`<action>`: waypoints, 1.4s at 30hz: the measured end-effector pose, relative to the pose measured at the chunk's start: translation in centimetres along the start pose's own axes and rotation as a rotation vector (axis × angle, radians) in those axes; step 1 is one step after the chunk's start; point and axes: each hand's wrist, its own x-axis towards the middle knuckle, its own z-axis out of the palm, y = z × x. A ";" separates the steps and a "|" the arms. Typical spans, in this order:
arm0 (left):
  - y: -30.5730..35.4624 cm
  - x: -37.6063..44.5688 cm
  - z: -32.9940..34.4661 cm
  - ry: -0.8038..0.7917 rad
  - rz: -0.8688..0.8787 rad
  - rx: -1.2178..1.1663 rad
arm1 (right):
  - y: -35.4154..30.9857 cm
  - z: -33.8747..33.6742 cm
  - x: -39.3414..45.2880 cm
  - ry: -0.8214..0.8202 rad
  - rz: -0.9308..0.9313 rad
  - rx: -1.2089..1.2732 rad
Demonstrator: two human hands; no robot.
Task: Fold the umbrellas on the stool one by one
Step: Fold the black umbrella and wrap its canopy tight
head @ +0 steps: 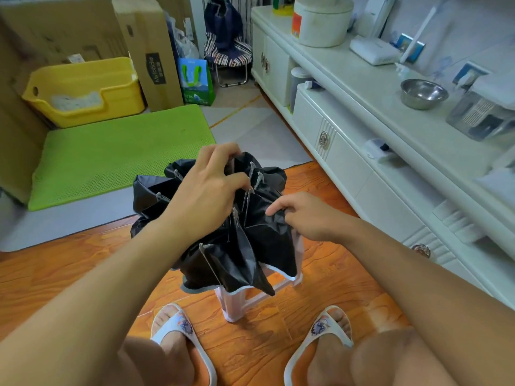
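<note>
Nearest, two feet in white slippers on orange wood floor, below both hands. Between feet and just beyond: pale stool, mostly hidden under black umbrella. Umbrella collapsed but loose, canopy bunched and draping over stool, white-edged hem hanging down, metal rib tips sticking up around hands. Left hand above canopy top, fingers curled, pinching fabric folds near ribs. Right hand just right of left, lower, fingers curled, pinching a canopy fold at its edge. Hands near each other, not touching. Only one umbrella visible; whether others lie beneath, cannot tell. Beyond left hand: green mat on floor, then yellow plastic bin, cardboard boxes behind. Far ahead: striped folding chair with dark bag on it. Right of right hand: white cabinet along wall, steel bowl and round white container on top.
</note>
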 end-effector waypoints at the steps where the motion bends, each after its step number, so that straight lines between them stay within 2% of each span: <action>1: -0.2 -0.1 0.0 0.015 -0.046 -0.014 | 0.3 -0.1 0.0 -0.002 -0.003 -0.046; 4: -1.0 -0.3 0.1 0.027 -0.175 -0.009 | 1.7 -0.3 -0.2 -0.016 -0.065 -0.127; 7: -1.8 -0.5 0.1 0.034 -0.237 0.004 | 3.6 0.8 -0.6 -0.015 -0.030 -0.287; 9: -2.0 -0.5 0.1 0.031 -0.255 0.017 | 4.3 2.1 -0.9 0.200 -0.077 -0.356; 12: -2.2 -0.4 0.1 0.021 -0.270 0.029 | 4.3 2.5 -1.7 0.678 -0.370 -0.404; 13: -2.3 -0.4 0.1 0.022 -0.273 0.035 | 4.1 2.4 -1.9 0.742 -0.471 -0.449; 15: -2.4 -0.4 0.2 0.031 -0.270 0.046 | 4.0 2.4 -2.3 0.681 -0.587 -0.549; 17: -2.4 -0.4 0.3 0.042 -0.267 0.041 | 4.3 2.7 -2.6 0.602 -0.603 -0.584; 19: -2.5 -0.4 0.4 0.058 -0.272 0.035 | 4.1 3.4 -3.1 0.552 -0.547 -0.446; 20: -2.5 -0.4 0.4 0.063 -0.275 0.035 | 3.9 3.6 -3.1 0.517 -0.460 -0.326; 22: -2.5 -0.4 0.5 0.070 -0.273 0.040 | 4.0 3.9 -2.9 0.377 -0.159 -0.090; 24: -2.3 -0.4 0.6 0.069 -0.272 0.047 | 4.7 4.2 -2.5 0.261 0.079 0.001; 25: -2.2 -0.3 0.6 0.065 -0.271 0.048 | 5.2 4.3 -2.5 0.301 0.079 -0.043; 27: -2.0 -0.2 0.7 0.061 -0.259 0.050 | 5.8 4.3 -2.6 0.517 -0.081 -0.216; 28: -2.0 -0.2 0.7 0.063 -0.254 0.055 | 5.9 4.2 -2.7 0.535 -0.130 -0.266; 29: -2.0 -0.2 0.7 0.066 -0.253 0.059 | 6.0 4.1 -2.6 0.474 -0.115 -0.317; 31: -2.1 -0.2 0.7 0.071 -0.261 0.051 | 6.3 3.9 -2.4 0.302 0.091 -0.403; 33: -2.2 -0.2 0.7 0.070 -0.267 0.044 | 7.4 3.1 -2.1 0.254 0.203 -0.409; 35: -2.4 -0.2 0.7 0.080 -0.273 0.054 | 7.3 1.9 -2.1 0.232 0.242 -0.325; 38: -2.6 -0.2 0.7 0.089 -0.269 0.054 | 6.1 0.6 -2.0 0.436 0.208 -0.058; 39: -2.5 -0.2 0.8 0.088 -0.267 0.058 | 5.6 0.4 -1.5 0.459 0.177 0.038; 42: -2.2 -0.1 0.8 0.078 -0.256 0.064 | 4.1 0.5 -0.7 0.379 0.174 0.237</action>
